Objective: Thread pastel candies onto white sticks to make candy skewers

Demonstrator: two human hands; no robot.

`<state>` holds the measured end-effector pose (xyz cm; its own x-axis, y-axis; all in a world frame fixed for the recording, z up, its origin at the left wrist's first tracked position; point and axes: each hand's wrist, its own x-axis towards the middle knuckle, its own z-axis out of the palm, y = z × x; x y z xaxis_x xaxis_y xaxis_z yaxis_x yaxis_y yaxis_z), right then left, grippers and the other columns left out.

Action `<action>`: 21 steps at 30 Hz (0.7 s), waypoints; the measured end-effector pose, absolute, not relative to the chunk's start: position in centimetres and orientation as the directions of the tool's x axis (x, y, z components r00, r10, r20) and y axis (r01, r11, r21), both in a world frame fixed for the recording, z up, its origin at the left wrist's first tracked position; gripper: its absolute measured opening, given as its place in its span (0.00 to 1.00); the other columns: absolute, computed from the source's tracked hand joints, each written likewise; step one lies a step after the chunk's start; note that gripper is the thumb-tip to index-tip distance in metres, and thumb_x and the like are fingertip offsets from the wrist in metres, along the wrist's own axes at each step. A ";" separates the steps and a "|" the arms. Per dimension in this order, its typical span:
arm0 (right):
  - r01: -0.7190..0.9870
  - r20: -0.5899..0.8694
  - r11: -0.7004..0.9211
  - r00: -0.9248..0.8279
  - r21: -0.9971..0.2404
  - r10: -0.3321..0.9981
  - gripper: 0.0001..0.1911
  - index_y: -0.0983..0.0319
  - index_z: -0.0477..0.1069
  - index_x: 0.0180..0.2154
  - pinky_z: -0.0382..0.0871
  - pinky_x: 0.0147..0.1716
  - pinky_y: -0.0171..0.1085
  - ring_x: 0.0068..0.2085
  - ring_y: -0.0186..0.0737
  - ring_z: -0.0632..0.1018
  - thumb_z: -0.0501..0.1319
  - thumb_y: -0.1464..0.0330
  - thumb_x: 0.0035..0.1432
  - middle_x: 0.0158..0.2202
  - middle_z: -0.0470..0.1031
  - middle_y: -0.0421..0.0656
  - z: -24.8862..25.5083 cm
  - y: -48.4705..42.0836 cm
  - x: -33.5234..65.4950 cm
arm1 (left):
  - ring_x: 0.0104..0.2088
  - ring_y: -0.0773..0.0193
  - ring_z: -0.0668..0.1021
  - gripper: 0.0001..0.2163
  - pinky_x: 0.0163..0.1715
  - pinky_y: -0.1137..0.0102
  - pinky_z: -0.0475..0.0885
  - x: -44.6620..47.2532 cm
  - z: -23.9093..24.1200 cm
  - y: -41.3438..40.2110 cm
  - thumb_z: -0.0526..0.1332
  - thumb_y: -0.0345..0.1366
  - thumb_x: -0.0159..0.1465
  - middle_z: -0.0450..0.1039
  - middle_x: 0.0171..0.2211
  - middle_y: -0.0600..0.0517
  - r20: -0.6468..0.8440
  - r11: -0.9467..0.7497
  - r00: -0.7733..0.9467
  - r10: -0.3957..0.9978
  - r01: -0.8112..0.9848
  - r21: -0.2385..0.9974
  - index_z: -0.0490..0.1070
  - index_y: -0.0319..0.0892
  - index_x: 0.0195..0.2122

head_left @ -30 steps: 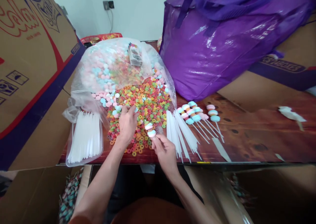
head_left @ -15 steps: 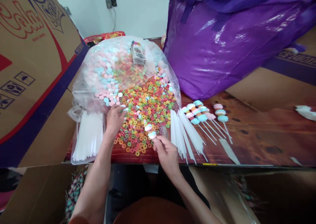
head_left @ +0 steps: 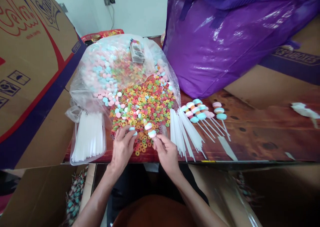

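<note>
My right hand (head_left: 167, 152) pinches a candy stick close under its candies; white and pastel marshmallow pieces with an orange gummy ring between them form the candy skewer (head_left: 151, 133). Fingers and thumb of my left hand (head_left: 122, 150) are closed on light blue marshmallows (head_left: 133, 129), just left of the skewer and apart from it. Below and behind both hands spreads a heap of coloured gummy rings (head_left: 150, 103). Pink, blue and white marshmallows (head_left: 103, 95) lie at its left, partly under a clear plastic bag (head_left: 87, 73).
A tub of white sticks (head_left: 88, 137) stands at the left, and loose white sticks (head_left: 186, 130) lie right of the heap. Several finished candy skewers (head_left: 197, 110) rest beyond them. A purple bag (head_left: 225, 46) and a cardboard box (head_left: 37, 86) flank the table (head_left: 252, 133).
My left hand has come from the marshmallows at the heap's left edge toward me and right, carrying light blue marshmallows close to the skewer. My right hand keeps its pinch.
</note>
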<state>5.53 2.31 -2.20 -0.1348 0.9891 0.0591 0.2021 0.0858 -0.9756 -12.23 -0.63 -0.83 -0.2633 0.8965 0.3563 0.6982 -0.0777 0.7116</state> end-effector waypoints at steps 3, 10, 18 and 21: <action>0.212 0.063 0.092 -0.140 -0.973 0.988 0.16 0.61 0.69 0.27 0.61 0.25 0.32 0.22 0.32 0.67 0.56 0.62 0.66 0.21 0.66 0.36 -2.1 2.3 5.6 | 0.51 0.51 0.77 0.04 0.60 0.55 0.62 -12.1 -0.6 -1.9 0.67 0.35 0.60 0.80 0.47 0.47 0.257 -0.038 -0.364 0.895 0.512 0.858 0.81 0.50 0.36; 0.225 0.070 0.103 -0.149 -0.969 0.986 0.15 0.61 0.69 0.28 0.61 0.25 0.32 0.22 0.32 0.67 0.56 0.62 0.67 0.21 0.66 0.36 -2.1 2.2 5.6 | 0.30 0.64 0.76 0.11 0.34 0.70 0.71 -13.5 0.4 -0.8 0.70 0.43 0.57 0.78 0.29 0.52 -0.134 0.176 -0.472 0.871 0.046 0.983 0.79 0.42 0.34; 0.221 0.079 0.110 -0.144 -0.969 0.986 0.14 0.61 0.70 0.29 0.61 0.24 0.32 0.22 0.31 0.67 0.56 0.63 0.66 0.21 0.66 0.35 -2.3 2.1 5.5 | 0.27 0.66 0.71 0.06 0.29 0.72 0.66 -13.9 0.5 -0.5 0.65 0.39 0.58 0.75 0.29 0.53 -0.114 0.201 -0.354 0.928 0.222 0.954 0.77 0.42 0.30; 0.217 0.085 0.115 -0.144 -0.969 0.986 0.14 0.60 0.70 0.28 0.61 0.23 0.31 0.21 0.31 0.67 0.56 0.63 0.66 0.21 0.66 0.35 -2.3 2.1 5.4 | 0.30 0.66 0.72 0.04 0.33 0.72 0.67 -13.9 -0.2 -0.7 0.64 0.37 0.59 0.74 0.32 0.52 -0.077 0.160 -0.310 0.947 0.251 0.955 0.75 0.42 0.30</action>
<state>5.43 2.08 -2.34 -0.1435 0.9860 0.0849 0.2173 0.1151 -0.9693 -13.91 -0.69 -0.19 -0.3104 0.9475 -0.0770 0.2512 0.1598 0.9547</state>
